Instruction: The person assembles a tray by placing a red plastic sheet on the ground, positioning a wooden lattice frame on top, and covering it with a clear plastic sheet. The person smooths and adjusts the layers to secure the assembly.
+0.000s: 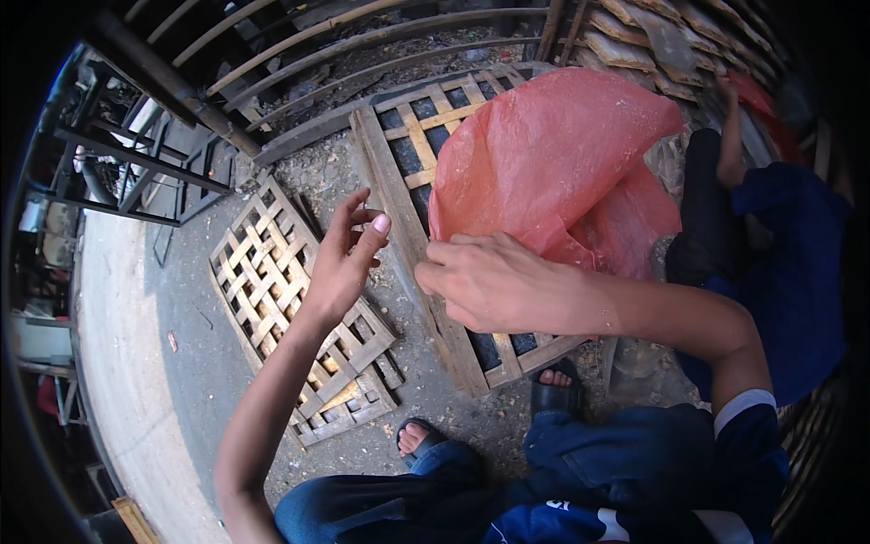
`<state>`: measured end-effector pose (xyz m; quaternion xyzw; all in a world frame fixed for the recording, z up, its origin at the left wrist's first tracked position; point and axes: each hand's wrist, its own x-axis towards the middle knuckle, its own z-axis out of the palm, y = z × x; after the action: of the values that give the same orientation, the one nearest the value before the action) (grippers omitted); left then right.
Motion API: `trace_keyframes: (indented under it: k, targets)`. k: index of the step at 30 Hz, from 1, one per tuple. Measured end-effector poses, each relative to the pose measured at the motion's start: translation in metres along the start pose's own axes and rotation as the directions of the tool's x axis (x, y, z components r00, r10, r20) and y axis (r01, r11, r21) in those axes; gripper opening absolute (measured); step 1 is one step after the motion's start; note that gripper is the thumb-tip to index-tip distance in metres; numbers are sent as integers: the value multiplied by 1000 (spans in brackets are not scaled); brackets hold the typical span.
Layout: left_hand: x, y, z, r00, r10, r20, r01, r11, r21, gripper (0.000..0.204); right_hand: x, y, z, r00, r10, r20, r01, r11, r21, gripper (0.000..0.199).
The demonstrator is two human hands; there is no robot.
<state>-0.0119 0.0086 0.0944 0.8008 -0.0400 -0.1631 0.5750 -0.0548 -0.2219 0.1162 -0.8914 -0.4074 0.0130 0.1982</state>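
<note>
A thin, translucent red plastic sheet (544, 154), wrinkled and dusted with pale specks, billows over a wooden lattice panel (412, 213). At its lower left edge my right hand (494, 283) is closed, with the plastic bunched at the fingers; the fingertips are partly hidden. My left hand (346, 258) hovers in the air to the left, beside the panel's long wooden edge. Its fingers are apart and slightly bent, with nothing between them.
Woven wood-strip panels (272, 263) lie stacked on the ground at left. A co-worker in a dark blue shirt (784, 263) crouches at right, near stacked flat bundles (625, 45). Bamboo rails (308, 45) run across the back; a dark metal frame (145, 172) stands far left.
</note>
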Motion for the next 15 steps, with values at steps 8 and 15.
trace_keyframes:
  k: [8,15]
  targets:
    - [52,-11,43,978,-137,157,172,956,-236,96,-12,-26,35,916,-265,302,215,958,190,22]
    - [66,-17,47,987,101,-124,-146,887,-438,44,-14,-2,-1,885,-194,424,-135,764,631,19]
